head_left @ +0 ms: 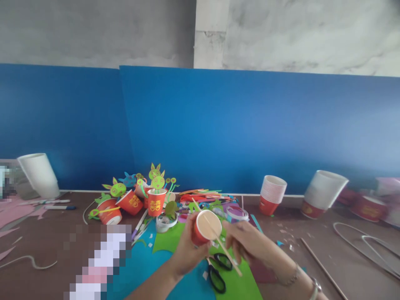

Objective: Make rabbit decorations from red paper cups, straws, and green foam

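Observation:
My left hand [187, 246] is closed around a red paper cup [201, 239], tilted so its pale round end faces me. A thin wooden stick [230, 258] runs slantwise across the cup; whether it pierces the cup I cannot tell. Close to the cup's right side is my right hand [245, 237], slightly blurred, its fingers bent in beside the stick. What those fingers hold, if anything, cannot be made out. Below the cup, black-handled scissors [216, 279] lie on green paper [243, 285], which overlaps a blue sheet [140, 271].
Decorated red cups with green paper animal faces [158, 181] stand and lie at the back left. Colourful strips [203, 196] and tape rolls [166, 223] sit behind my hands. Stacked cups [273, 191] stand right. A long stick [321, 266] and a cable [359, 243] lie there too.

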Demonstrator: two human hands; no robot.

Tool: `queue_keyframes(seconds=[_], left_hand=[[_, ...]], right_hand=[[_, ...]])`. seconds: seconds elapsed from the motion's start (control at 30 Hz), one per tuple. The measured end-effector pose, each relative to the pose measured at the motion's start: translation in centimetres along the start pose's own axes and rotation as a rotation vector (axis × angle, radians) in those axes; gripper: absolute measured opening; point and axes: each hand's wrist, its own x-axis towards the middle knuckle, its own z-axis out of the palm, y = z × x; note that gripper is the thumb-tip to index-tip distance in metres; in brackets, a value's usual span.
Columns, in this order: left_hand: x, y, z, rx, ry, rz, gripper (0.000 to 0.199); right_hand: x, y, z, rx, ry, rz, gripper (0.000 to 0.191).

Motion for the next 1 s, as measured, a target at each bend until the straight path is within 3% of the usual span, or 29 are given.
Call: queue_keyframes(seconds=[0.1, 0.13, 0.2, 0.27, 0.47, 0.57, 0.77, 1.0], left_hand=[[-0.2, 0.8, 0.2, -0.128, -0.122, -0.075, 0.068], [-0.3, 1.0, 0.4, -0.169, -0.184, -0.090, 0.071], [-0.7, 1.3, 0.7, -0.243, -0.293, -0.091, 0.073], [-1.0, 1.4, 1.1, -0.280, -0.343, -0.077, 0.074], [-0.9, 1.5, 2.0, -0.316, -0.263, -0.191, 0.087], [-1.1, 1.7, 2.4, -0.295, -0.234, -0.164, 0.074], [-2.2, 2.9, 2.4, -0.235, -0.298, -0.155, 0.069], [-1.9, 2.8, 2.3, -0.232, -0.272, -0.159, 0.070]], right_hand=[[0.7, 0.2, -0.7, 0.198, 0.238, -0.044, 0.052], [1.1, 0.4, -0.7, 0.274, 0.232, -0.030, 0.051], [1.7, 0.9, -0.1, 0.424, 0.087, 0.020, 0.052], [2.2, 1.6, 0.7, 0.536, 0.023, -0.003, 0.045], [2.7, 2.5, 2.3, 0.756, 0.129, -0.008, 0.035], [3.0, 2.7, 2.2, 0.765, 0.201, -0.060, 0.035], [3.9, 2.9, -0.9, 0.701, 0.428, -0.145, 0.046], [2.8, 2.2, -3.6, 0.641, 0.719, -0.360, 0.038]])
